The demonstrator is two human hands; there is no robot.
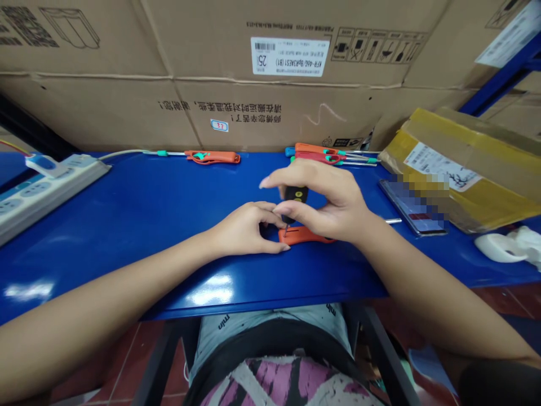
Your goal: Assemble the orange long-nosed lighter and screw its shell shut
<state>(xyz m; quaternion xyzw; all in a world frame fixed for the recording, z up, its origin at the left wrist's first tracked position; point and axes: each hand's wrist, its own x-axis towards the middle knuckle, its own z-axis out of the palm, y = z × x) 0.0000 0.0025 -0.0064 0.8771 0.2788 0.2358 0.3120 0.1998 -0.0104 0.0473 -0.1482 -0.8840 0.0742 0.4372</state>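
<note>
My left hand (249, 228) rests on the blue table and pinches the end of an orange long-nosed lighter (302, 234) between thumb and fingers. The lighter lies flat, its metal tube pointing right, partly hidden under my right hand (327, 194). That hand holds a short screwdriver (291, 206) with a black and yellow handle, steeply upright. Its thin shaft meets the lighter's body near the left end. My right index finger is raised and curved beside the handle, while the thumb lies against it. Any screw at the tip is too small to make out.
Along the back lie another orange lighter (217, 157) and several more lighters (316, 153). A white power strip (46, 189) sits at left. To the right are a phone (412, 208), a taped carton (469, 163) and a white object (501, 248). Large cardboard boxes (220, 51) stand behind.
</note>
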